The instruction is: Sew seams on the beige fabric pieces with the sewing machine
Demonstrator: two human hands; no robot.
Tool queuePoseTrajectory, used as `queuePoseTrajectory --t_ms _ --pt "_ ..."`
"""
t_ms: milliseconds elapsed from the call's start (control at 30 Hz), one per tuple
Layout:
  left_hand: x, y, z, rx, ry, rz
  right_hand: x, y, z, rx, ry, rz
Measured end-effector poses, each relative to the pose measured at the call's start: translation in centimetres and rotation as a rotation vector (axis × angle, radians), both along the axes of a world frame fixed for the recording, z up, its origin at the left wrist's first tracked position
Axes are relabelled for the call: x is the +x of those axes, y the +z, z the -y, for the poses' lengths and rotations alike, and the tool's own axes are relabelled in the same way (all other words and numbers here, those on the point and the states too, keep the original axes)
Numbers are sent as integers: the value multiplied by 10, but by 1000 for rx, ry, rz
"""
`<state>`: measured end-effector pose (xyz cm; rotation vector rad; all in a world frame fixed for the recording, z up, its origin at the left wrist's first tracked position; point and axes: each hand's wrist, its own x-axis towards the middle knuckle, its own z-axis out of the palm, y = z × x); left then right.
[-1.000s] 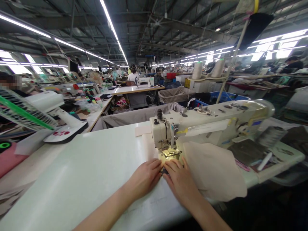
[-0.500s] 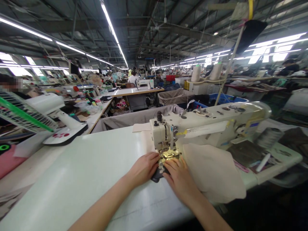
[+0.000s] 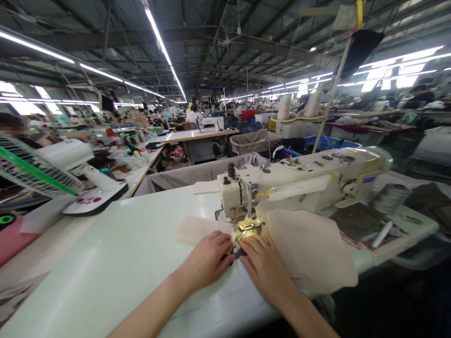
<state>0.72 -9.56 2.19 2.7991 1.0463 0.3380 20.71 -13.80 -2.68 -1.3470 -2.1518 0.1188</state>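
Note:
A cream sewing machine (image 3: 303, 178) stands on the pale table (image 3: 116, 253), its lit needle area between and just beyond my hands. My left hand (image 3: 207, 258) is at the left of the needle area, fingers pressed together over a small dark piece; what they grip is hidden. My right hand (image 3: 264, 265) lies at the right of it, fingertips on the dark piece (image 3: 240, 253) by the presser foot. A blurred light strip of fabric (image 3: 200, 230) extends left from the needle area. A larger beige fabric piece (image 3: 313, 249) lies right of my right hand.
A white fan (image 3: 97, 188) with a green-striped guard stands at the left. Thread cones (image 3: 284, 107) rise behind the machine beside a slanted pole. A grey cloth-lined bin (image 3: 197, 172) lies beyond the table. Another person (image 3: 193, 115) sits farther back.
The light strip behind the needle area has swung out to the left. My left hand has shifted slightly down and left, and less of the dark piece shows. My right hand stays nearly in place.

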Motion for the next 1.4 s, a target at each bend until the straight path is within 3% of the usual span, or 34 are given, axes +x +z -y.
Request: queuePoseTrajectory --t_ms 200,567,1067,1400 --pt "12 -6 35 29 -49 12 9 -2 9 11 39 8" --pt "9 -13 32 80 -62 23 15 -1 5 33 77 10" --pt "3 -4 -24 78 -54 -32 2 9 -41 53 -32 117" --pt "-3 -12 -42 93 -36 5 4 -3 -24 47 -40 75"
